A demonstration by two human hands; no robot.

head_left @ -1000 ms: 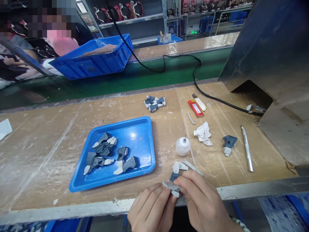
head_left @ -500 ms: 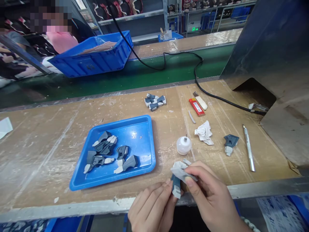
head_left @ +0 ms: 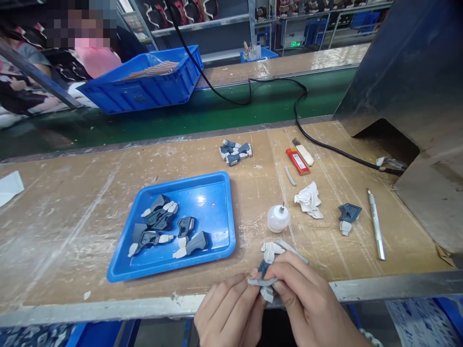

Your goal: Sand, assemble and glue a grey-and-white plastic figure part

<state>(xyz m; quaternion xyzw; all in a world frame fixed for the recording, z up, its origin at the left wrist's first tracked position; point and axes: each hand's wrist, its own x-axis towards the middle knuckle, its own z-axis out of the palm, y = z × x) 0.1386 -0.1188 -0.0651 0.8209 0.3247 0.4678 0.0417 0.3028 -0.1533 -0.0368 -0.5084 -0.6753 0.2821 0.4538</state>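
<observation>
At the table's front edge, my left hand (head_left: 231, 303) is closed around a small blue-grey and white plastic part (head_left: 266, 293), much of it covered by fingers. My right hand (head_left: 306, 299) pinches a thin, bent grey strip (head_left: 261, 282) that lies across that part, close to the left fingertips. Just beyond the fingers are a crumpled white scrap (head_left: 270, 251) and another grey strip (head_left: 294, 251). A round white bottle (head_left: 278, 219) with a thin metal tip stands a little farther off. To the left, a blue tray (head_left: 226, 212) holds several similar parts (head_left: 159, 219).
More parts (head_left: 236, 153) lie behind the tray. On the right are a red lighter (head_left: 298, 161), crumpled white paper (head_left: 308, 200), a single part (head_left: 349, 218) and a metal pen-shaped tool (head_left: 376, 225). A black cable (head_left: 340, 150) crosses the back; a person sits beyond the blue bin (head_left: 144, 91).
My right hand has shifted the grey strip down and to the left, from above the part to across it. The white scrap and second strip beyond the fingers now show more fully.
</observation>
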